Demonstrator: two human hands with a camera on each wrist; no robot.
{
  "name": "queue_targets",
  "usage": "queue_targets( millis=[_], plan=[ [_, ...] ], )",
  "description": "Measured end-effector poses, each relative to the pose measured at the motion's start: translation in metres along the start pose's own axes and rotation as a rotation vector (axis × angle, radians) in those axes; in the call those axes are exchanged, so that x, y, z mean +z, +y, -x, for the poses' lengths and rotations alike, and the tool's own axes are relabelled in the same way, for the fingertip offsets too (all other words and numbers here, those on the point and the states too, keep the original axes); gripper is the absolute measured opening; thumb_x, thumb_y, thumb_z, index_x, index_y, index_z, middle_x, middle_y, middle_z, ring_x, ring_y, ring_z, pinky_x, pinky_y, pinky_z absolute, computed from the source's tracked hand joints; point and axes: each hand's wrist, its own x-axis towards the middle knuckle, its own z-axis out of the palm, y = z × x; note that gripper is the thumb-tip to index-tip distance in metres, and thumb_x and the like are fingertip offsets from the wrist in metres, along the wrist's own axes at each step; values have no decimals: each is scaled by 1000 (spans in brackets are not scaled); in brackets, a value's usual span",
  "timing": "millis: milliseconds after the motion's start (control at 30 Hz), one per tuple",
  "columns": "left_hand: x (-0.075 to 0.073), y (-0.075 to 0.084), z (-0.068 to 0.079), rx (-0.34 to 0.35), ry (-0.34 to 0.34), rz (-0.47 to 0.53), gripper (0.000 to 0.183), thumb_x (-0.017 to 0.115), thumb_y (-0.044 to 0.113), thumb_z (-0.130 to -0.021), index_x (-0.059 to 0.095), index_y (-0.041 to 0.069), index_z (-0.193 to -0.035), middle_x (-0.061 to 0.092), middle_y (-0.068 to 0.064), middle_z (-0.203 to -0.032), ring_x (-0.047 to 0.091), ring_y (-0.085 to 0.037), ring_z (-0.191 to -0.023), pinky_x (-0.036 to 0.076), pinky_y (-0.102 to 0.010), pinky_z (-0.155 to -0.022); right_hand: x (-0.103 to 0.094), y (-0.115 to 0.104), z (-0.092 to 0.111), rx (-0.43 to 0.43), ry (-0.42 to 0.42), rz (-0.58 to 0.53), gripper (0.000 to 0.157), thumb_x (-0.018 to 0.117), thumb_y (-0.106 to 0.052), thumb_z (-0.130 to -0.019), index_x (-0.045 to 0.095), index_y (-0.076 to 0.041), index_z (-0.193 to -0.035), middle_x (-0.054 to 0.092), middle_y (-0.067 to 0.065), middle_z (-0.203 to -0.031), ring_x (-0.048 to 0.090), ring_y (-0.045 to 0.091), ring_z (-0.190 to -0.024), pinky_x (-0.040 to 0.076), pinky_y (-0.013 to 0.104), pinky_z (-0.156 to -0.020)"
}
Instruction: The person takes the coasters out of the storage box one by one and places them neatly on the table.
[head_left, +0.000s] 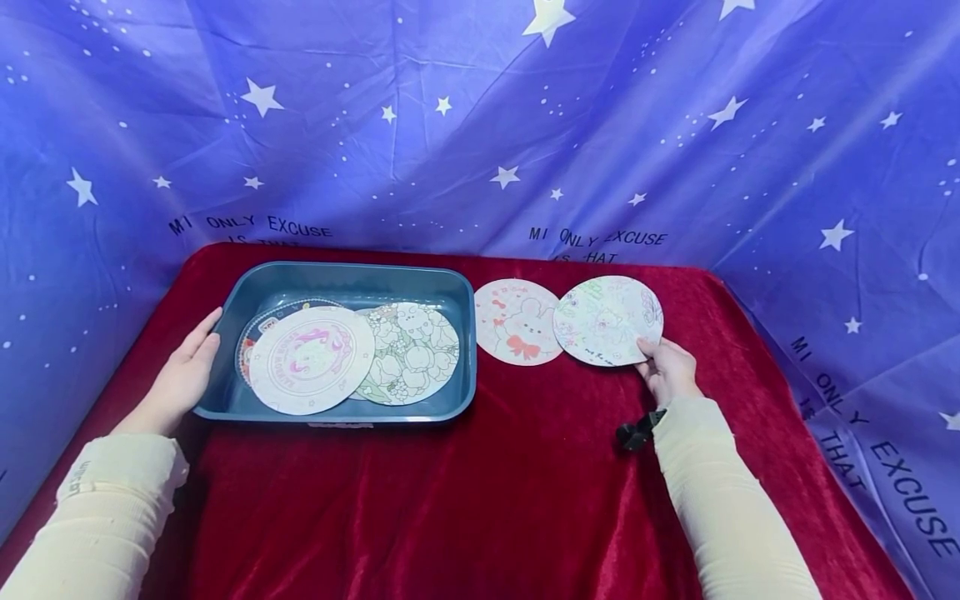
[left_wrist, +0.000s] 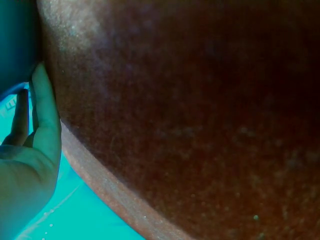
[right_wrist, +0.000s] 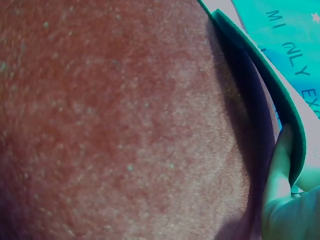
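Note:
A thin round mat with pale multicoloured doodles is pinched at its lower right edge by my right hand. In the right wrist view its edge stands raised off the cloth, with the thumb against its underside. It overlaps the right edge of a round mat with a pink rabbit. My left hand rests against the left outer wall of a blue plastic basin, its fingers straight. In the basin lie a pink-printed round mat, a flower-patterned one and a dark-bordered one, overlapping.
Red velvety cloth covers the table. Behind and on both sides hangs a blue-violet curtain with white stars and lettering. A black strap piece sits at the right wrist, beside the cream sleeve.

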Motion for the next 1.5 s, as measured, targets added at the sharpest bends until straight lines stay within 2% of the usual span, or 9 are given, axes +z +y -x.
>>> queue_targets(
  millis=[233, 367, 633, 1067, 1333, 1500],
  plan=[
    [0, 1, 0, -1, -8, 4, 57, 21, 33, -109, 1, 14, -159, 2, -33, -160, -1, -54, -147, 6, -75, -112, -2, 3, -3, 6, 22, 4, 29, 51, 15, -93, 64, -6, -107, 71, 1, -70, 69, 9, -68, 59, 23, -63],
    [0, 0, 0, -6, -9, 3, 57, 20, 33, -109, 1, 14, -159, 2, -33, -160, -1, -54, -147, 6, -75, -112, -3, 5, -4, -2, 24, 14, 28, 51, 15, -93, 64, -6, -107, 70, 1, -69, 69, 9, -67, 59, 23, -62],
    [0, -1, 0, -7, -4, -5, 57, 20, 33, -109, 2, 14, -159, 1, -33, -160, -1, -54, -147, 6, -75, -113, -3, 7, -5, -5, -4, 68, 32, 49, 12, -95, 58, -8, -118, 69, -1, -68, 68, 6, -68, 58, 21, -62],
    [0, -1, 0, -10, -2, 4, 58, 21, 36, -108, 2, 15, -159, 2, -32, -161, 0, -55, -147, 6, -77, -111, -5, 4, -7, 36, -36, 106, 25, 51, 9, -96, 61, -11, -108, 70, 0, -71, 68, 7, -68, 59, 22, -64],
    [0, 3, 1, -21, -7, 0, 58, 20, 36, -109, 1, 14, -159, 1, -31, -161, -1, -54, -147, 6, -77, -111, -1, 2, -9, 7, -28, 136, 32, 51, 9, -96, 57, -10, -122, 70, -2, -70, 68, 7, -68, 58, 21, -63],
    [0, 3, 0, -26, -5, -6, 57, 20, 34, -109, 1, 15, -159, 1, -32, -161, -1, -55, -147, 5, -76, -111, 2, 1, -8, -10, -25, 174, 29, 51, 8, -96, 57, -9, -118, 70, -3, -70, 68, 6, -68, 58, 22, -61]
  ],
)
